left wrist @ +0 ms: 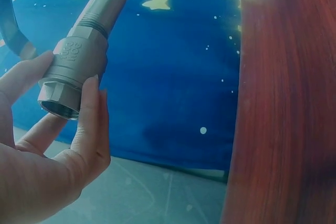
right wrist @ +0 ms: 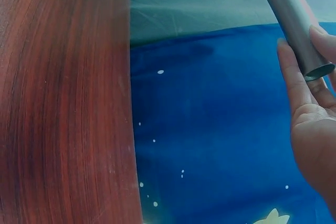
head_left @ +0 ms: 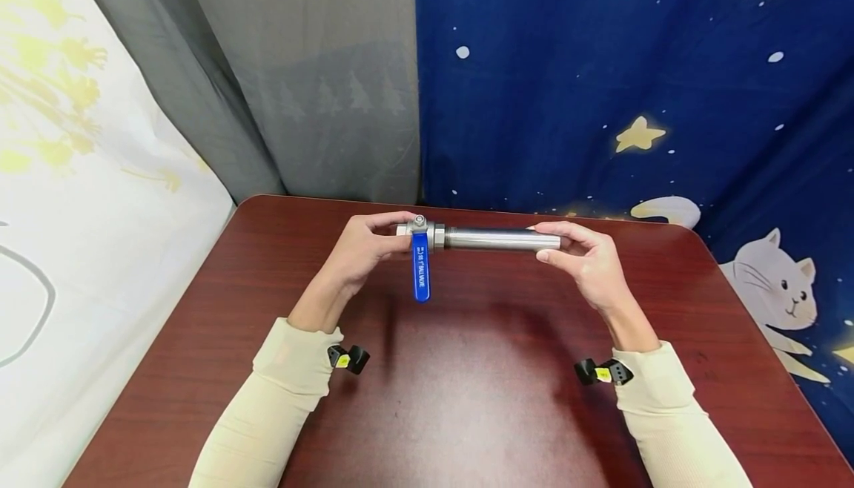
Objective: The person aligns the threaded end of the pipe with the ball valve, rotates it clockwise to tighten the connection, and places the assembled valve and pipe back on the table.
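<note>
A steel ball valve (head_left: pixel 437 236) with a blue lever handle (head_left: pixel 421 269) is joined to a straight steel pipe (head_left: pixel 500 239) by a threaded end. Both are held level above the table in the head view. My left hand (head_left: pixel 356 251) grips the valve body at its free end, thumb and fingers on opposite sides. In the left wrist view the valve's open socket (left wrist: pixel 60 106) faces the palm. The pipe's far end is pinched between thumb and fingers of my right hand (head_left: pixel 594 265). Its hollow mouth (right wrist: pixel 319 72) shows in the right wrist view.
Beneath the hands lies a dark red wooden table (head_left: pixel 460 399) with rounded back corners. Behind it hang a grey curtain (head_left: pixel 320 65) and a blue star-patterned curtain (head_left: pixel 567 87). White cloth (head_left: pixel 87 251) borders the left side. Each sleeve cuff carries a small black camera.
</note>
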The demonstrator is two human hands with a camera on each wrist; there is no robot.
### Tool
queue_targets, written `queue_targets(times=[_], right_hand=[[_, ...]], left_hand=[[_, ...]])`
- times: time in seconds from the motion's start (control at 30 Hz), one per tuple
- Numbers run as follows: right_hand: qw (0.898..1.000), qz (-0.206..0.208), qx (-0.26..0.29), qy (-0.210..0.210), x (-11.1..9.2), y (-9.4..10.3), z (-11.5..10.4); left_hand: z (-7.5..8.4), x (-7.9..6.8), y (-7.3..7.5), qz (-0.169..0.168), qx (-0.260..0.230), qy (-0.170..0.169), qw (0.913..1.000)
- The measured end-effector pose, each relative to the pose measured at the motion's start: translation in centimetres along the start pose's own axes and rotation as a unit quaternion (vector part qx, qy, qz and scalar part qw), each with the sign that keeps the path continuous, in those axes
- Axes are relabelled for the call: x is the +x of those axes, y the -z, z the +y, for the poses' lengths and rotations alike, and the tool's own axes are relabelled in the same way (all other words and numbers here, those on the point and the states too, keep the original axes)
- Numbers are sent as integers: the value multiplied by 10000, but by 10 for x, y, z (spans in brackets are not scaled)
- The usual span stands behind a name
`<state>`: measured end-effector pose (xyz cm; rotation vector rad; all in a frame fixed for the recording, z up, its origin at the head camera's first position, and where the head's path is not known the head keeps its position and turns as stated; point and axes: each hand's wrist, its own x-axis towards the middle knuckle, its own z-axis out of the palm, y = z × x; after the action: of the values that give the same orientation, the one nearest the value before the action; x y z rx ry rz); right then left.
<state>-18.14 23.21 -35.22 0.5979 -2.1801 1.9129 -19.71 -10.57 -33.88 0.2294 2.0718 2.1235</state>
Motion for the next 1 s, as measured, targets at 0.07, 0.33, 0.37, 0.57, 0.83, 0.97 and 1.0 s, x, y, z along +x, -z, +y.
queue_targets(times=[0.07,0.33,0.37,0.57,0.83,0.97,1.0], right_hand=[[10000,0,-43,-48,0,1,0],[9996,18,91,-274,-4,1,3],[9994,37,139,-317,-5,1,4],[9969,-83,721,-306,-6,1,8],[10000,-26,41,77,-6,0,2],[9994,-36,-98,340,-8,-1,-1],[9992,-48,-90,390,-8,-2,-1]], left_hand=[[1,0,0,6,139,-81,9999],[0,-2,-1,59,610,-176,9980],[-1,-2,-1,53,617,-171,9979],[-3,-2,-2,-40,427,-151,9990],[-4,-2,2,-184,-76,124,9997],[-4,-3,2,-117,-156,227,9996],[-4,-3,2,-96,-136,250,9995]])
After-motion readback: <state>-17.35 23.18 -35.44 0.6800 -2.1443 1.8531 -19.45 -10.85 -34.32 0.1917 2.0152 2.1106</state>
